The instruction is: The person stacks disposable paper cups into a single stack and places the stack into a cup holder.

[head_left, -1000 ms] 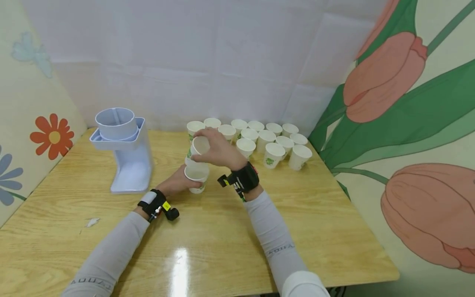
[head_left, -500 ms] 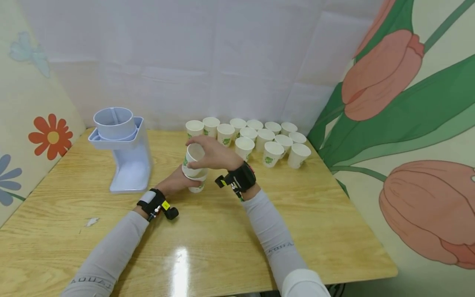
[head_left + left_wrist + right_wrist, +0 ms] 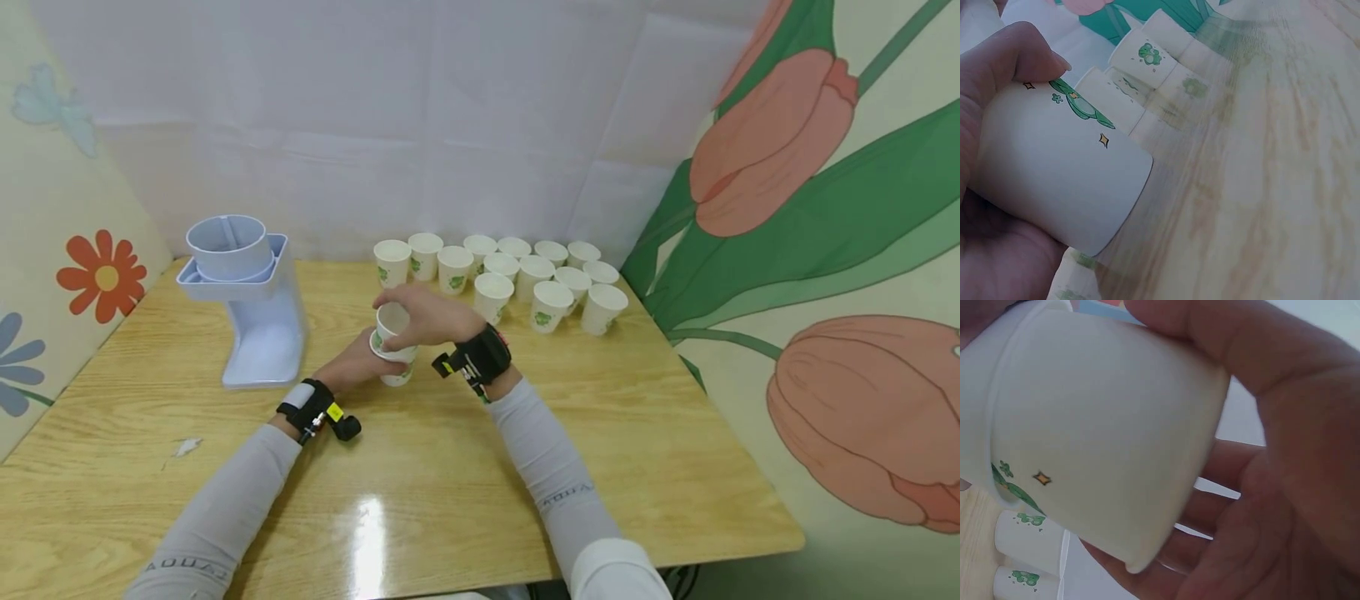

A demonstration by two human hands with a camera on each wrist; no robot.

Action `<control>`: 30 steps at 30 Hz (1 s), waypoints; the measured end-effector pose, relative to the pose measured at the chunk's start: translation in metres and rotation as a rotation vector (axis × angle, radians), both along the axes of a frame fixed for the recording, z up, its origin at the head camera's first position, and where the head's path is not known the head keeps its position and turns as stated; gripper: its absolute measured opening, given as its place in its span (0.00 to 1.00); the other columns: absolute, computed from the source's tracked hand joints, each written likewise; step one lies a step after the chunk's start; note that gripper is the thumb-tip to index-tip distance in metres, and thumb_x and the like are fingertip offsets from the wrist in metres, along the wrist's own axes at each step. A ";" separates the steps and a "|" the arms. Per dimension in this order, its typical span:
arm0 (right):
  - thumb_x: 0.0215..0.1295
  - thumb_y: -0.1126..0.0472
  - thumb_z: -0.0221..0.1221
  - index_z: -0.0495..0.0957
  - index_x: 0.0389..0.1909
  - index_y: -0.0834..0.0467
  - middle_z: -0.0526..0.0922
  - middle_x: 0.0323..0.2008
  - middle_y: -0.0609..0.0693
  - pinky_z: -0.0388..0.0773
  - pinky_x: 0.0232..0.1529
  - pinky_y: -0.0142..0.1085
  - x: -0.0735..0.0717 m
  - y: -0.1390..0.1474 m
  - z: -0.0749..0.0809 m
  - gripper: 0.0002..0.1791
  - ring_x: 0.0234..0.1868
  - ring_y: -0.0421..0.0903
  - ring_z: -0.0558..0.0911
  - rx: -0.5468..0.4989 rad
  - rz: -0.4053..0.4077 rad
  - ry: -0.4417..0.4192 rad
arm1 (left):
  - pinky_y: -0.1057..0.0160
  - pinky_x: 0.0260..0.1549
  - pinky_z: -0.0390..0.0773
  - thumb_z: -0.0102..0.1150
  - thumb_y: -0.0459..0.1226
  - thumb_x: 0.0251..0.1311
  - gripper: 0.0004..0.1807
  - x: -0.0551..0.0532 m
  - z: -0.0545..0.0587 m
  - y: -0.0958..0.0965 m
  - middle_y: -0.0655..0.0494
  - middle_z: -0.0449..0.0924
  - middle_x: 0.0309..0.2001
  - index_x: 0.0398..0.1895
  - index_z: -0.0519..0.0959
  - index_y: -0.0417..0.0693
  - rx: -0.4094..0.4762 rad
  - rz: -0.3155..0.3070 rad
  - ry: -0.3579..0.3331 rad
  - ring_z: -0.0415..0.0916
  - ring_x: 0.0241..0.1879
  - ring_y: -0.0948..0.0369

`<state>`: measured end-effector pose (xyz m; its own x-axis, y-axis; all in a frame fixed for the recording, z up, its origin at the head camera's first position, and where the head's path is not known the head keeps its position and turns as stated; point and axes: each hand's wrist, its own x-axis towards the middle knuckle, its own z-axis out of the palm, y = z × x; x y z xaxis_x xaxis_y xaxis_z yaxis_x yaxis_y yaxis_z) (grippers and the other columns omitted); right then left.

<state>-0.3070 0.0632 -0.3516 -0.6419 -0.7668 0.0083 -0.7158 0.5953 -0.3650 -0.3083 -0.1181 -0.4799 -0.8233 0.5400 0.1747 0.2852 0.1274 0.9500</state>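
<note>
Two white paper cups with green prints share one near-vertical long axis, mouths up: the right hand (image 3: 429,317) grips the upper cup (image 3: 1110,425), nested inside the lower cup (image 3: 1066,169), clasped by the left hand (image 3: 354,367). Fourteen matching cups (image 3: 533,282) stand beyond on the yellowish wooden table (image 3: 450,483).

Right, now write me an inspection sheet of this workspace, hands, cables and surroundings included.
Surface: yellowish wood-grain table, glare streak near the front.
Job's things: white paper cup with green print, partly nested in a second matching cup; more white paper cups stand upright behind.
Clutter: pale blue plastic stand with round container, at left; small white fleck, scrap or chip unclear.
Hands: right hand grips the upper cup; left hand grips the lower.
Cables: dark cable-like strands beyond the near edge.
Surroundings: white sheet backdrop, flower-painted walls.
</note>
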 end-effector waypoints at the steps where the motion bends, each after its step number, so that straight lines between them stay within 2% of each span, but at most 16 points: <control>1: 0.63 0.53 0.69 0.72 0.67 0.59 0.78 0.62 0.53 0.75 0.52 0.36 0.000 -0.001 -0.001 0.34 0.56 0.45 0.77 0.003 0.004 -0.002 | 0.53 0.63 0.66 0.69 0.28 0.55 0.35 0.000 0.000 0.000 0.42 0.73 0.61 0.66 0.66 0.36 -0.007 0.003 0.004 0.71 0.57 0.55; 6: 0.65 0.50 0.67 0.71 0.69 0.61 0.76 0.63 0.57 0.74 0.53 0.36 -0.002 -0.004 -0.004 0.35 0.59 0.48 0.75 0.030 0.014 0.007 | 0.50 0.64 0.66 0.69 0.29 0.55 0.36 0.003 0.003 0.002 0.40 0.72 0.63 0.68 0.66 0.36 -0.030 0.012 0.019 0.70 0.60 0.51; 11: 0.64 0.48 0.66 0.72 0.70 0.59 0.71 0.62 0.59 0.73 0.52 0.38 -0.004 -0.005 -0.005 0.36 0.59 0.50 0.70 0.062 -0.008 0.024 | 0.48 0.65 0.65 0.68 0.30 0.57 0.36 0.002 0.003 0.001 0.40 0.71 0.64 0.69 0.65 0.36 -0.044 0.012 0.022 0.69 0.61 0.49; 20: 0.67 0.45 0.64 0.64 0.75 0.61 0.69 0.69 0.58 0.70 0.64 0.41 -0.003 -0.004 -0.004 0.41 0.67 0.51 0.68 0.105 -0.021 -0.002 | 0.46 0.65 0.65 0.69 0.30 0.57 0.40 0.003 0.004 0.000 0.39 0.68 0.66 0.72 0.61 0.37 -0.050 0.009 0.019 0.67 0.63 0.47; 30: 0.63 0.52 0.67 0.72 0.68 0.64 0.76 0.64 0.57 0.71 0.63 0.40 0.000 -0.004 -0.004 0.35 0.63 0.49 0.74 0.101 0.021 -0.040 | 0.50 0.64 0.64 0.70 0.31 0.56 0.40 0.001 0.002 0.000 0.41 0.70 0.65 0.71 0.62 0.38 -0.052 0.033 0.011 0.68 0.62 0.50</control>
